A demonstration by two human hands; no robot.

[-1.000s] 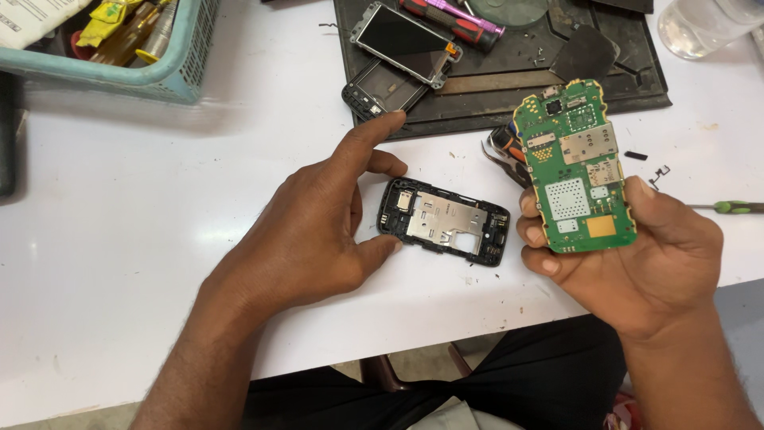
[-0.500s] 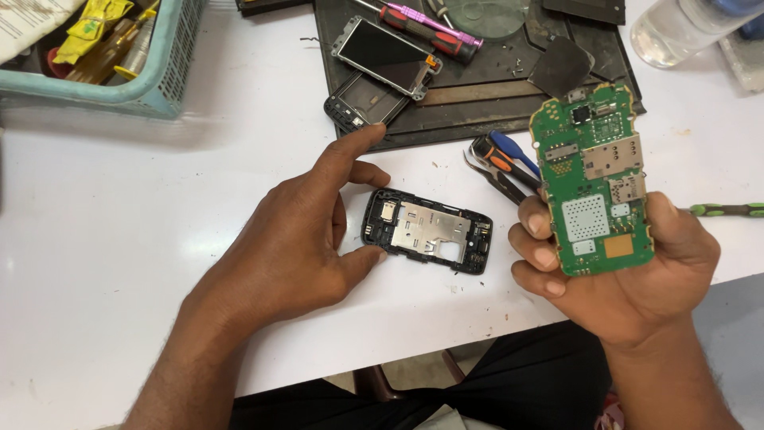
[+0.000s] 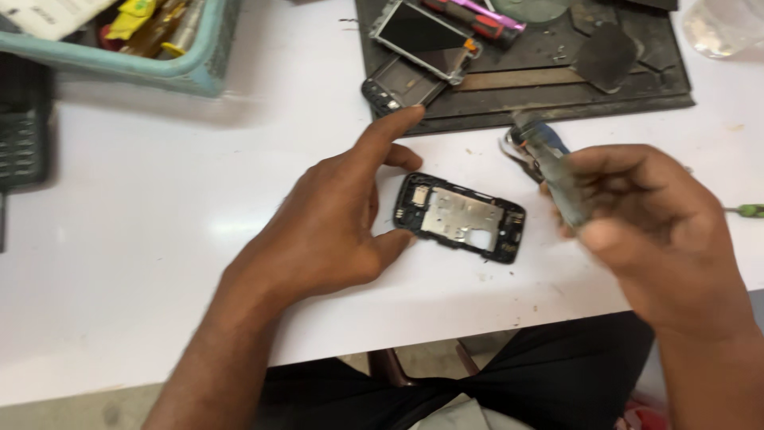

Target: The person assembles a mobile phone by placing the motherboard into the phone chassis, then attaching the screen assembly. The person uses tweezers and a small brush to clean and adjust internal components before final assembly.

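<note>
Head view, only one. Left hand (image 3: pixel 334 219) rests on the white bench (image 3: pixel 159 239), fingers spread and loose, gripping nothing; index finger stretched up toward the dark mat, thumb tip touching or just beside the left end of the black phone frame (image 3: pixel 460 217). Frame lies flat on the bench, between the two hands, slightly tilted, metal plate face up.

Right hand (image 3: pixel 637 231) raised above the bench right of the frame, fingers curled around a thin board (image 3: pixel 561 179), seen edge-on and motion-blurred; colour reads grey-green, detail can't be made out. Grip is closed on it, thumb on the near side.

Just behind the board, blurred tool handles (image 3: pixel 521 147) lie on the bench, blue and grey, partly hidden by the hand. Green screwdriver tip (image 3: pixel 748 210) at far right edge of the bench.

Dark work mat (image 3: pixel 637 87) at top centre-right. On it: a phone screen assembly (image 3: pixel 422 36) tilted, a dark phone shell (image 3: pixel 394 87) hanging over the mat's left edge, a red and purple screwdriver pair (image 3: pixel 477 16), a dark flat piece (image 3: pixel 606 54).

Teal basket (image 3: pixel 159 68) top left with yellow bits inside. Black keypad device (image 3: pixel 20 135) at left edge. Clear plastic item (image 3: pixel 728 24) top right, blurred.
</note>
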